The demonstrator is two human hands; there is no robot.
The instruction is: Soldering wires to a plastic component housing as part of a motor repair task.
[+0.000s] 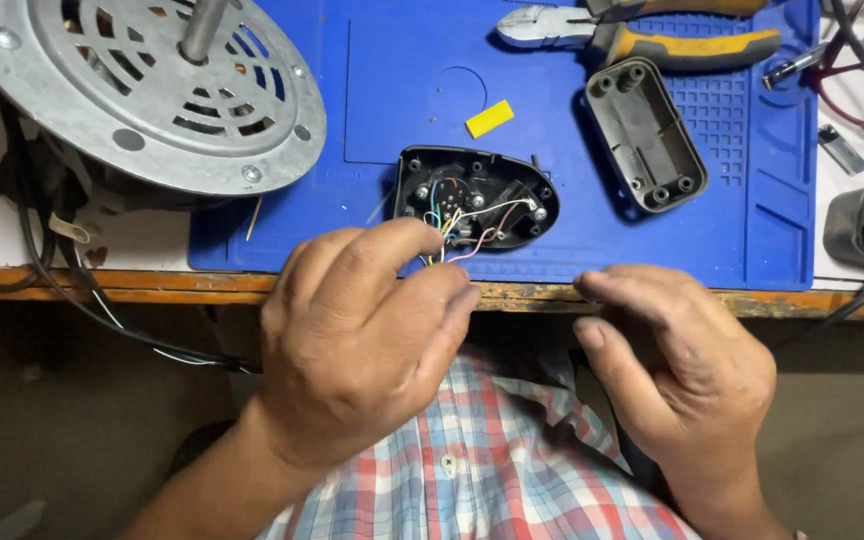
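Both hands at the bench edge, over an opened switch housing.

Left to right: grey motor plate (142, 85); my left hand (357, 345), fingertips pinching thin coloured wires (452, 225) from the black housing (475, 197) on the blue mat (752, 220); my right hand (677, 365), loosely curled, holding nothing; grey cover (644, 133); pliers (642, 35).

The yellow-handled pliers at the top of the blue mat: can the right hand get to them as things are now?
Probably yes. The right hand is empty at the table edge, and the pliers lie uncovered on the blue mat. Only the low grey cover lies between, easy to pass over.
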